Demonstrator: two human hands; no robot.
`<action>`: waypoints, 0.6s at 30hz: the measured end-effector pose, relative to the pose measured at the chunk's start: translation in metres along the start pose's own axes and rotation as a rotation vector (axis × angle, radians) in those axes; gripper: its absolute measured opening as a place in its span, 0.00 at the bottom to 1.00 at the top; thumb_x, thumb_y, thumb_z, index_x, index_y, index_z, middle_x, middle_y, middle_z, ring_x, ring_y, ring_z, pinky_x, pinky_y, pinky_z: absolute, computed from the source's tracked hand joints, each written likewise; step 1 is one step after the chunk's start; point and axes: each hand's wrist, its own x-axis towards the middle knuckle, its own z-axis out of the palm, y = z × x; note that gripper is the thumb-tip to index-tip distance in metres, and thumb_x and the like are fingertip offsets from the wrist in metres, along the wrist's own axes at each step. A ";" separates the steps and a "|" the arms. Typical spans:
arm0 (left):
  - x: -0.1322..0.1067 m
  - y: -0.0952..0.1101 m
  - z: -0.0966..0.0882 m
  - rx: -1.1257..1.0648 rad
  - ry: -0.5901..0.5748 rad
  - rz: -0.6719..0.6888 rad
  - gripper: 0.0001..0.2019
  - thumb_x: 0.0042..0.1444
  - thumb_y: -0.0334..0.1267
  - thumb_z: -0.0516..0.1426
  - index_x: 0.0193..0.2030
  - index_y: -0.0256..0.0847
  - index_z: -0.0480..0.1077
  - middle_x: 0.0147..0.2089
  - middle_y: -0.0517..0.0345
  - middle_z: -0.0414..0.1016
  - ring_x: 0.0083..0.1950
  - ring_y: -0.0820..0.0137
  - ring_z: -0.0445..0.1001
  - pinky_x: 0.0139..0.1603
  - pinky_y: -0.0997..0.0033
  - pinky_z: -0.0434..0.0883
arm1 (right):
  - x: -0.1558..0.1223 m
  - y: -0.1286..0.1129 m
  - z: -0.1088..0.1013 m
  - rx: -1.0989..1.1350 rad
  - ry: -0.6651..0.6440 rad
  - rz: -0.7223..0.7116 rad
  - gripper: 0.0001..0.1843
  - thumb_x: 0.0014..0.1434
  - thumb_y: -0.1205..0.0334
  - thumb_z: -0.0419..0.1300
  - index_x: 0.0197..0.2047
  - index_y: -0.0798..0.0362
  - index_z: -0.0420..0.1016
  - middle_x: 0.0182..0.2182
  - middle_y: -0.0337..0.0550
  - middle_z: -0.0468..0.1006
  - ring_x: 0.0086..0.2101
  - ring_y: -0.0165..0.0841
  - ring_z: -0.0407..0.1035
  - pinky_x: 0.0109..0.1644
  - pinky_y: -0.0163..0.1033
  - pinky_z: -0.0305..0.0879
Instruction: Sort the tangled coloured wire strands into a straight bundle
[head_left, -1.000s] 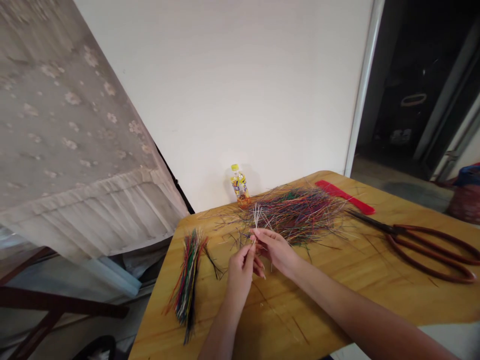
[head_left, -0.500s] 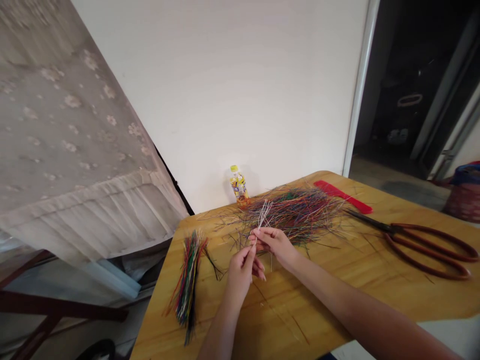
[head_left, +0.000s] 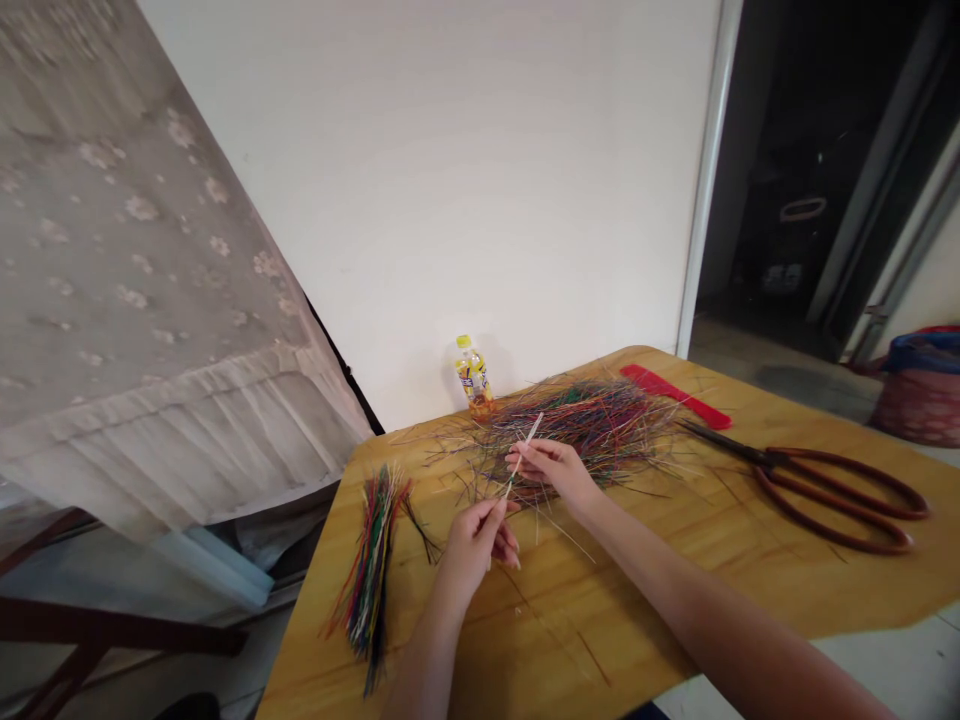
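Between my two hands runs a thin bundle of white wires [head_left: 533, 430], slanting up and away. My left hand [head_left: 480, 535] pinches its lower end, fingers closed. Higher up, my right hand [head_left: 550, 468] pinches the same bundle between thumb and fingers. A small dark green spot shows on the bundle between the hands. Behind my hands spreads a large tangled heap of coloured wires [head_left: 600, 420]. To the left of my left hand lies a neater bundle of coloured wires [head_left: 373, 570], with a few dark strands [head_left: 421, 530] beside it.
Large scissors with brown handles [head_left: 832, 490] lie at the right, blades toward the heap. Behind them is a flat red plastic piece [head_left: 675, 396]. A yellow-capped drink bottle [head_left: 474, 378] stands by the wall. Loose strands lie on the wooden table [head_left: 750, 590].
The white wires' spread tips have drawn together into a tight bundle. My hands have moved slightly apart along it, and the view has shifted slightly.
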 end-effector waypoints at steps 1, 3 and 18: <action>0.000 0.000 -0.001 0.013 -0.014 -0.006 0.26 0.41 0.60 0.60 0.33 0.35 0.70 0.16 0.63 0.69 0.14 0.73 0.68 0.17 0.76 0.63 | 0.001 -0.002 -0.002 0.005 0.016 -0.010 0.20 0.39 0.47 0.70 0.31 0.54 0.79 0.30 0.46 0.81 0.31 0.36 0.76 0.39 0.41 0.71; -0.001 0.003 -0.003 0.042 -0.042 -0.011 0.26 0.41 0.60 0.60 0.33 0.35 0.71 0.17 0.62 0.70 0.14 0.73 0.69 0.17 0.76 0.64 | 0.004 -0.003 -0.006 0.021 0.044 -0.031 0.21 0.37 0.46 0.70 0.30 0.53 0.79 0.28 0.45 0.81 0.30 0.35 0.76 0.38 0.40 0.71; -0.080 0.041 -0.065 -0.179 0.377 -0.024 0.16 0.41 0.46 0.65 0.34 0.36 0.75 0.25 0.55 0.77 0.23 0.73 0.72 0.25 0.76 0.68 | -0.061 -0.043 -0.002 -0.094 -0.229 -0.145 0.15 0.54 0.46 0.58 0.41 0.42 0.77 0.32 0.44 0.78 0.38 0.39 0.71 0.33 0.44 0.64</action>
